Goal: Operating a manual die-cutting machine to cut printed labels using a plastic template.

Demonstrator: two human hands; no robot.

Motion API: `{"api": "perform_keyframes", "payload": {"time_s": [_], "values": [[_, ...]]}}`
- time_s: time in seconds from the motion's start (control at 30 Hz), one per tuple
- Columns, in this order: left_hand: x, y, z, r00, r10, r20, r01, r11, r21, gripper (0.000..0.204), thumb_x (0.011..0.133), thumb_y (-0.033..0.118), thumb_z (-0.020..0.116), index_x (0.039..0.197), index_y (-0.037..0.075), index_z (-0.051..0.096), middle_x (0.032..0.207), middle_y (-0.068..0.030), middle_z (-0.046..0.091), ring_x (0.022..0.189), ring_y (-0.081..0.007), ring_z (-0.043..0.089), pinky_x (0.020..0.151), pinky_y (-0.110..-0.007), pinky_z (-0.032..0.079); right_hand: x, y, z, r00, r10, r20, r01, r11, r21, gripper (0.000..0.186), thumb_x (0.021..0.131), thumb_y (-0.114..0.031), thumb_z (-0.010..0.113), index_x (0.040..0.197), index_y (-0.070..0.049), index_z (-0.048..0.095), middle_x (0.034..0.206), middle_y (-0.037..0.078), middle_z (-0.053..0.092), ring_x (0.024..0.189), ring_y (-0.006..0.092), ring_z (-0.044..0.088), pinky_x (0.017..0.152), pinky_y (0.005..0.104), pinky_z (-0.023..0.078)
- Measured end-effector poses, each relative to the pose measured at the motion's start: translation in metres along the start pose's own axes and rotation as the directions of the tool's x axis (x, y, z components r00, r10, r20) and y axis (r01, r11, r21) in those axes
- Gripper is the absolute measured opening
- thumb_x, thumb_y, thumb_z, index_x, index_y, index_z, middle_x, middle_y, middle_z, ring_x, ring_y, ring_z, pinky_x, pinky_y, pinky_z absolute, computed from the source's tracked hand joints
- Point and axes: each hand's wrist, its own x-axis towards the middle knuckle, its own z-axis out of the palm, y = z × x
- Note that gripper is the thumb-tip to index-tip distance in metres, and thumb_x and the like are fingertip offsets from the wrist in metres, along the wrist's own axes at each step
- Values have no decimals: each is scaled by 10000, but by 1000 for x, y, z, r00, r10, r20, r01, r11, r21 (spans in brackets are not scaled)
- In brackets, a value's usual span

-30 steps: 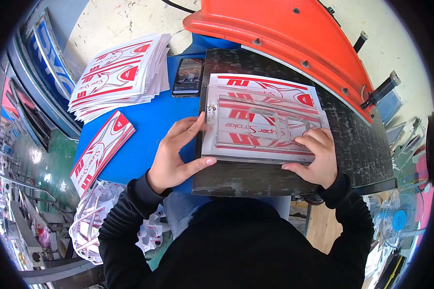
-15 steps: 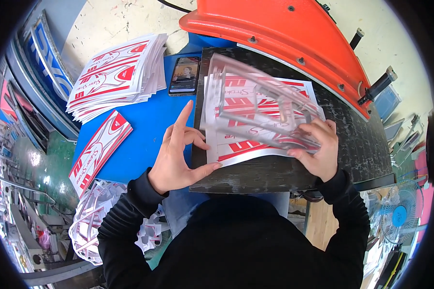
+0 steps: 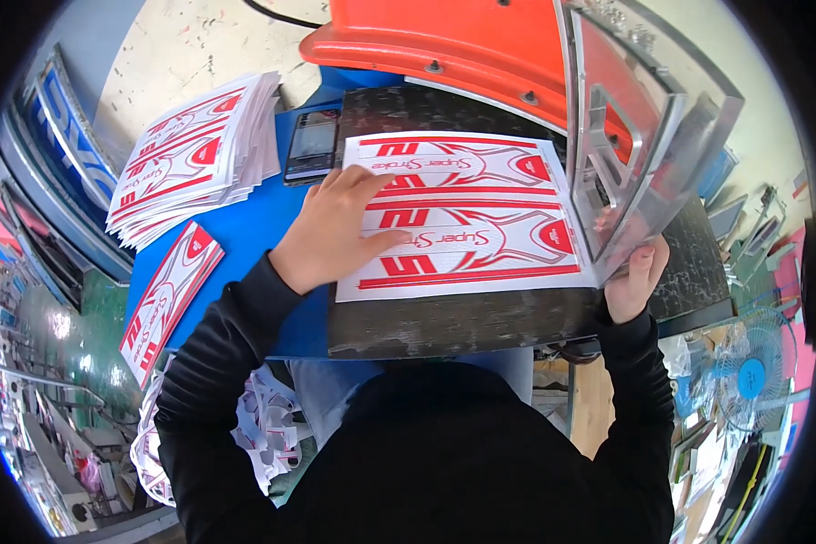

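A printed red-and-white sheet (image 3: 462, 238) lies on a dark board (image 3: 462, 326). My left hand (image 3: 340, 218) rests on the sheet's left part, palm down, thumb apart from the slightly bent fingers. My right hand (image 3: 633, 272) grips the lower end of a clear plastic frame template (image 3: 644, 127), which stands tilted upright at the sheet's right edge, cut-out window and metal fittings showing. Some fingers of this hand show through the plastic.
A blue mat (image 3: 195, 317) carries a stack of printed sheets (image 3: 186, 145), a narrow pile of cut strips (image 3: 168, 299) and a phone (image 3: 310, 145). An orange metal machine body (image 3: 435, 32) runs behind. Paper scraps (image 3: 267, 426) lie below; a fan (image 3: 751, 376) stands right.
The clear template has swung up and right off the sheet in my right hand. My left hand has moved from the sheet's left edge up onto it, over the printing.
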Motion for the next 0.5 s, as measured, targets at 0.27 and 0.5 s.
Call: {"api": "perform_keyframes", "payload": {"time_s": [0.27,0.5], "values": [[23,16,-4,986,65,150,-35,981,-190,254,819,154,768,1009,3,695,906,-172,661,866,-326,650,787,-382,512,4,6,-6,998,-7,-69,19,985,169,744,913,-640,575,1094,80,623,1026,148,673,909,193,632,841,329,489],[-17,61,-7,960,266,-91,-278,949,-148,83,846,44,711,922,24,684,791,-118,633,706,-297,640,623,-364,510,3,14,-7,996,-4,-93,20,986,164,793,915,-671,539,1103,96,615,1027,150,665,918,207,626,852,340,482]]}}
